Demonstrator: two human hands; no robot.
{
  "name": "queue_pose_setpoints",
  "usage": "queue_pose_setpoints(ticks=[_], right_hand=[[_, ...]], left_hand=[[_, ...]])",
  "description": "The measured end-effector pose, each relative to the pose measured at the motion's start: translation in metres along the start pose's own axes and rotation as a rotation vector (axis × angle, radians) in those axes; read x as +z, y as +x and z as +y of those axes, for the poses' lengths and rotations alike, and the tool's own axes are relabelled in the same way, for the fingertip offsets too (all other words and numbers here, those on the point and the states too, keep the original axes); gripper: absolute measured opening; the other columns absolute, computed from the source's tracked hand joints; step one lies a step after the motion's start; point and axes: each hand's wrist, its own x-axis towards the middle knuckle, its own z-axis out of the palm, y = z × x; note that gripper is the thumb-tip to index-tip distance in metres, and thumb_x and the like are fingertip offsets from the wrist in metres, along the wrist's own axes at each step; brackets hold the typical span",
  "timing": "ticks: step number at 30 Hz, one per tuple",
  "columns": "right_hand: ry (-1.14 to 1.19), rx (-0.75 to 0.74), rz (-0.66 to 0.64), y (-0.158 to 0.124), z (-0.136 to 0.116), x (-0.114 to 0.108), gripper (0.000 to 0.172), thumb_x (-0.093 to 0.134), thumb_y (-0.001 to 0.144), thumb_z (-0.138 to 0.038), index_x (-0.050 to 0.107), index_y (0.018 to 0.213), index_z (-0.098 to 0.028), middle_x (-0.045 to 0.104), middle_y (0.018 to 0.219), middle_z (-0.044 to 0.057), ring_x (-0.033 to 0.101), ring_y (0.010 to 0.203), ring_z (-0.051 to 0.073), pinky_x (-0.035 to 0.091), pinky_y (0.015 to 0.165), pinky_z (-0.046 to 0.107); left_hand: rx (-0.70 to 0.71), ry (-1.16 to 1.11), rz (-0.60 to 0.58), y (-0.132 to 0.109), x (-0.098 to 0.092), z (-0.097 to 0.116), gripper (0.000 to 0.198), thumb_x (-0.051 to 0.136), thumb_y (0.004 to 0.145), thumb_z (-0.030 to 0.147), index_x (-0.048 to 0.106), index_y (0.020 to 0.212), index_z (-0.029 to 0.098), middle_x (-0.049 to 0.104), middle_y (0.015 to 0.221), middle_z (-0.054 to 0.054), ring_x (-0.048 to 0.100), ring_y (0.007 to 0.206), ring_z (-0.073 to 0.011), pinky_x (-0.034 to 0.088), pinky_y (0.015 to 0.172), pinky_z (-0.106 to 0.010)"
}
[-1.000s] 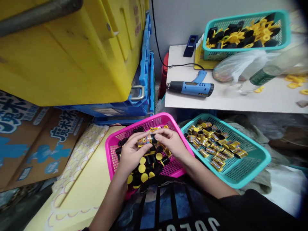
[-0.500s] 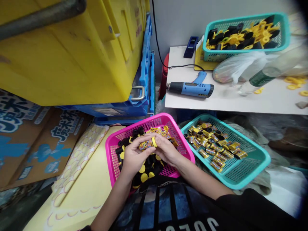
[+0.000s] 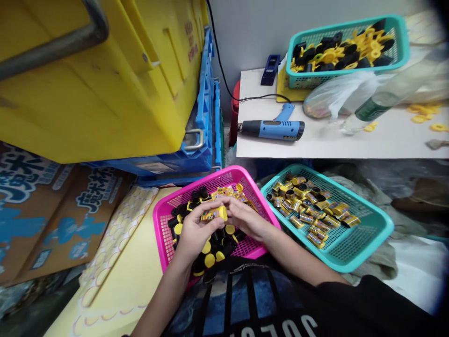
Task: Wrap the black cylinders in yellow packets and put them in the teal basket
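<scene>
My left hand (image 3: 194, 229) is closed around a small canister (image 3: 213, 214) with a printed yellow wrapper and a yellow cap pointing right. My right hand (image 3: 247, 219) curls against the capped end, its fingertips partly hidden behind it. Both hands are above a pink basket (image 3: 159, 234), which holds several black canisters with yellow caps (image 3: 209, 260) and some printed yellow wrappers (image 3: 228, 192). To the right, a teal basket (image 3: 366, 255) contains several canisters in printed wrappers (image 3: 308, 206).
A blue heat gun (image 3: 271, 130) lies on a white table (image 3: 252, 150), near a plastic bottle (image 3: 375, 110) and a clear bag (image 3: 329, 103). Another teal basket (image 3: 403, 47) there holds black and yellow parts. At left stand a yellow bin (image 3: 115, 93), blue crates (image 3: 196, 157) and printed cardboard (image 3: 59, 210).
The canister has turned slightly, so its yellow cap faces me more. My right fingers have shifted a little around the capped end. The camera view has moved slightly.
</scene>
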Motion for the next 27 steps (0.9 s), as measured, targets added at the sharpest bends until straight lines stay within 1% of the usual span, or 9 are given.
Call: queue_pose_setpoints(ticks=[5, 10, 13, 15, 18, 21, 24, 25, 27], right_hand=[[0.110, 0.037, 0.002, 0.002, 0.001, 0.007, 0.041, 0.075, 0.074, -0.048, 0.060, 0.103, -0.024, 0.059, 0.098, 0.001, 0.060, 0.086, 0.014, 0.049, 0.077, 0.026], [0.082, 0.021, 0.016, 0.005, 0.011, 0.000, 0.045, 0.077, 0.070, -0.051, 0.058, 0.100, -0.023, 0.059, 0.097, 0.001, 0.059, 0.085, 0.013, 0.047, 0.076, 0.026], [0.042, 0.040, -0.007, 0.004, 0.013, -0.008, 0.047, 0.079, 0.068, -0.050, 0.057, 0.099, -0.022, 0.059, 0.095, 0.001, 0.059, 0.083, 0.013, 0.048, 0.074, 0.026], [-0.014, 0.043, -0.002, 0.002, 0.010, -0.009, 0.047, 0.080, 0.067, -0.048, 0.058, 0.099, -0.021, 0.059, 0.095, 0.001, 0.059, 0.084, 0.014, 0.048, 0.073, 0.026], [-0.130, -0.029, 0.068, -0.007, -0.001, -0.007, 0.046, 0.076, 0.071, -0.050, 0.058, 0.101, -0.021, 0.060, 0.094, 0.001, 0.059, 0.083, 0.014, 0.049, 0.073, 0.027], [-0.348, -0.196, 0.240, -0.034, -0.026, -0.015, 0.040, 0.074, 0.073, -0.049, 0.059, 0.100, -0.022, 0.062, 0.090, 0.001, 0.061, 0.078, 0.015, 0.050, 0.072, 0.028], [-0.717, -0.386, 0.619, -0.085, -0.064, -0.044, 0.031, 0.065, 0.081, -0.047, 0.060, 0.101, -0.024, 0.065, 0.099, 0.003, 0.063, 0.086, 0.018, 0.051, 0.076, 0.031], [-0.853, -0.371, 0.721, -0.103, -0.077, -0.058, 0.030, 0.060, 0.084, -0.048, 0.061, 0.103, -0.024, 0.066, 0.099, 0.004, 0.063, 0.088, 0.020, 0.051, 0.077, 0.033], [-1.202, -0.118, 0.816, -0.130, -0.097, -0.085, 0.034, 0.058, 0.084, -0.045, 0.061, 0.110, -0.023, 0.068, 0.101, 0.008, 0.064, 0.090, 0.025, 0.050, 0.078, 0.039]], left_hand=[[-0.008, 0.029, 0.033, 0.001, 0.005, 0.008, 0.032, 0.083, 0.058, 0.022, 0.071, 0.088, 0.020, 0.074, 0.101, -0.005, 0.068, 0.097, -0.0226, 0.054, 0.087, -0.034], [-0.036, 0.099, 0.044, 0.001, 0.003, 0.002, 0.034, 0.083, 0.057, 0.025, 0.072, 0.088, 0.019, 0.075, 0.099, -0.006, 0.070, 0.090, -0.0227, 0.055, 0.082, -0.034], [-0.029, 0.182, -0.024, 0.003, -0.004, -0.003, 0.033, 0.083, 0.059, 0.028, 0.073, 0.089, 0.019, 0.075, 0.091, -0.006, 0.070, 0.082, -0.0221, 0.056, 0.076, -0.034], [0.062, 0.289, -0.085, 0.005, -0.006, -0.005, 0.031, 0.082, 0.061, 0.030, 0.074, 0.089, 0.019, 0.074, 0.089, -0.006, 0.069, 0.082, -0.0224, 0.056, 0.078, -0.036], [0.344, 0.500, -0.083, 0.010, 0.003, -0.006, 0.027, 0.079, 0.068, 0.033, 0.074, 0.094, 0.024, 0.069, 0.102, -0.007, 0.064, 0.099, -0.0247, 0.051, 0.092, -0.044], [0.517, 0.635, -0.134, 0.010, 0.020, -0.004, 0.058, 0.080, 0.068, 0.038, 0.062, 0.123, 0.028, 0.050, 0.131, -0.010, 0.051, 0.123, -0.0290, 0.044, 0.103, -0.049], [0.504, 0.690, -0.252, 0.010, 0.023, -0.004, 0.069, 0.072, 0.077, 0.039, 0.045, 0.140, 0.029, 0.036, 0.144, -0.012, 0.041, 0.134, -0.0285, 0.041, 0.107, -0.047], [0.477, 0.703, -0.261, 0.011, 0.018, -0.005, 0.062, 0.067, 0.082, 0.037, 0.045, 0.140, 0.029, 0.037, 0.144, -0.012, 0.041, 0.134, -0.0271, 0.041, 0.107, -0.045], [0.415, 0.721, -0.234, 0.013, 0.002, -0.010, 0.048, 0.058, 0.088, 0.034, 0.050, 0.135, 0.027, 0.045, 0.141, -0.010, 0.047, 0.130, -0.0247, 0.043, 0.106, -0.043]])
